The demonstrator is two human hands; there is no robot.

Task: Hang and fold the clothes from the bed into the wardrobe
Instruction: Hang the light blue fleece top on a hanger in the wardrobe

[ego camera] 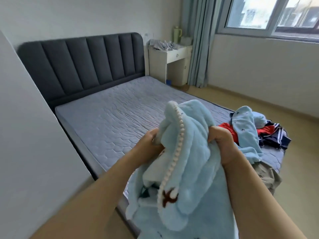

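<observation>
- Mostly upright: fluffy light-blue fleece garment [195,152], long axis top to bottom, white pom-pom trim running down it.
- Left hand [151,144] and right hand [222,142] each clutch its top, over the grey quilted mattress [112,121].

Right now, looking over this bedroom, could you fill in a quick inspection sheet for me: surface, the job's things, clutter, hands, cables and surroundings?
Surface: grey quilted mattress.
Job's things: light-blue fleece garment with white bobble trim, held up over the bed; clothes pile in red, navy, blue and beige at the mattress's near right corner.
Clutter: crumpled grey cloth and pale green jug on the white desk.
Grippers: left hand and right hand each grip the fleece garment.
Cables: nothing seen.
Surroundings: dark padded headboard, blue curtain, window; wardrobe not in view.
</observation>
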